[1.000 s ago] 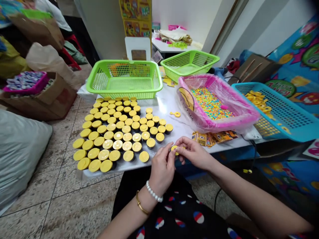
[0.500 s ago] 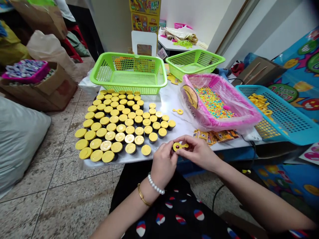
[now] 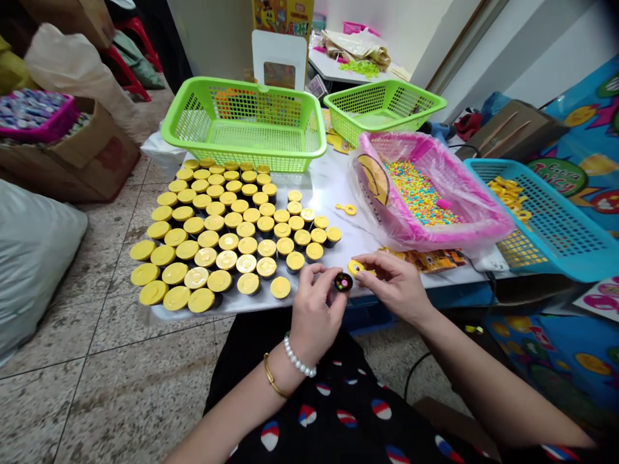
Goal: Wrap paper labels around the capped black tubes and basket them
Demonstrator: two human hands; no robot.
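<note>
We judged the step in hand to be the handling of one small black cup and one yellow ring piece, brought close to each other but not joined. The left hand had its grip around the cup, thumb on the near side and fingers on the far side, so that the mouth faced up towards us. The right hand had the ring piece pinched between thumb and fingers, just beside the cup's rim on the right; we could not tell whether the two touched.

As we read it, a next move that brought the pieces together would call for lining the ring up with the mouth and keeping the cup level, since loose contents could spill if it tipped.

Both pieces were held up at the near edge of the counter, above the person's lap. The cup looked round, dark and uncapped, with a pink bit and some greenish-yellow bits inside. The ring piece was bright yellow with a hole through it; the fingers hid part of it. We saw a similar loose piece lying flat farther back, a ring at one end of a narrow handle.

To the left of the hands, dark cups with yellow tops stood upright in close rows. On the right were a pink basket of coloured beads and a blue basket with more yellow pieces.
</note>
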